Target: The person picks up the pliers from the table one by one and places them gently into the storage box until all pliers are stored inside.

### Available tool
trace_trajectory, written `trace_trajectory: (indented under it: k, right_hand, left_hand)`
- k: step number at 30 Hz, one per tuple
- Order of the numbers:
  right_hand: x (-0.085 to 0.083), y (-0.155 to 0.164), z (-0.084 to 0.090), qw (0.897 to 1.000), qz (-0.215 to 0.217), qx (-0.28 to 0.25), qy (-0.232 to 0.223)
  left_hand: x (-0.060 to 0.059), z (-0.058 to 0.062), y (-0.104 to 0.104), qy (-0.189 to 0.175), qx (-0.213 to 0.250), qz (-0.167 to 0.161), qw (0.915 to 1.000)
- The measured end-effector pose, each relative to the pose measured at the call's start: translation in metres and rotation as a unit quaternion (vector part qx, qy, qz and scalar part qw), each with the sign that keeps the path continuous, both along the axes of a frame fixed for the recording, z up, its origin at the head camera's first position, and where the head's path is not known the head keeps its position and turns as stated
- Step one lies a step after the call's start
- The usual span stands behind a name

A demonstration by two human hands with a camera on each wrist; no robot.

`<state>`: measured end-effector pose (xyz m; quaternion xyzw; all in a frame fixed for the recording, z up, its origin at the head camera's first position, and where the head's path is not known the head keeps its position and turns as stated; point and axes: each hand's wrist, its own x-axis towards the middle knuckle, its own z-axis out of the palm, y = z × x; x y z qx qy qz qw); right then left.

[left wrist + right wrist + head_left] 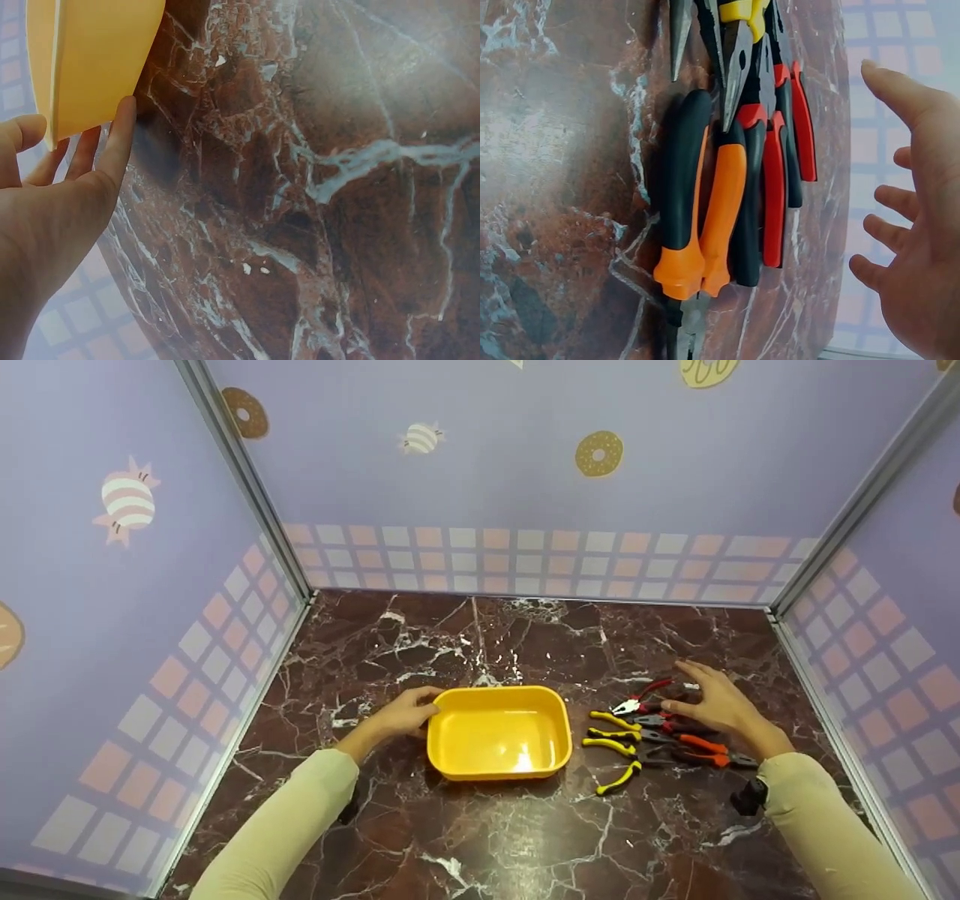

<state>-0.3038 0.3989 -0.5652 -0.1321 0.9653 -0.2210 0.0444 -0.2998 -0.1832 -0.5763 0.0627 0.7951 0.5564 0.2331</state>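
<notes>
A yellow plastic basin [499,776] stands upright on the floor. My left hand [401,714] grips its left rim; in the left wrist view the thumb lies on one side of the basin wall [105,67] and the fingers on the other. Right of the basin lies a bunch of pliers: several with yellow-black handles [616,746], an orange-black pair [724,202], and red-black ones [774,199]. My right hand [720,705] hovers over the far right of the bunch, its fingers spread and apart from the pliers, holding nothing.
Lilac patterned panels [510,495] wall in the back and both sides. Their lower edges meet the dark red marble surface [480,840] on which everything stands. Small white specks [517,660] dot the marble behind the basin.
</notes>
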Motion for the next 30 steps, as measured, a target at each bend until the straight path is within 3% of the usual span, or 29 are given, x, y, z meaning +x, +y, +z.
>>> trace_trajectory:
  k: [14, 30]
  right_hand:
    - [-0.001, -0.001, -0.017, 1.0, -0.005, -0.02, -0.014]
    - [-0.003, -0.007, -0.032, 0.999, 0.018, -0.029, 0.012]
  left_hand:
    - [0.0, -0.011, 0.0, -0.026, 0.023, 0.033, 0.9989]
    - [0.004, -0.008, 0.002, -0.049, 0.038, 0.047, 0.997]
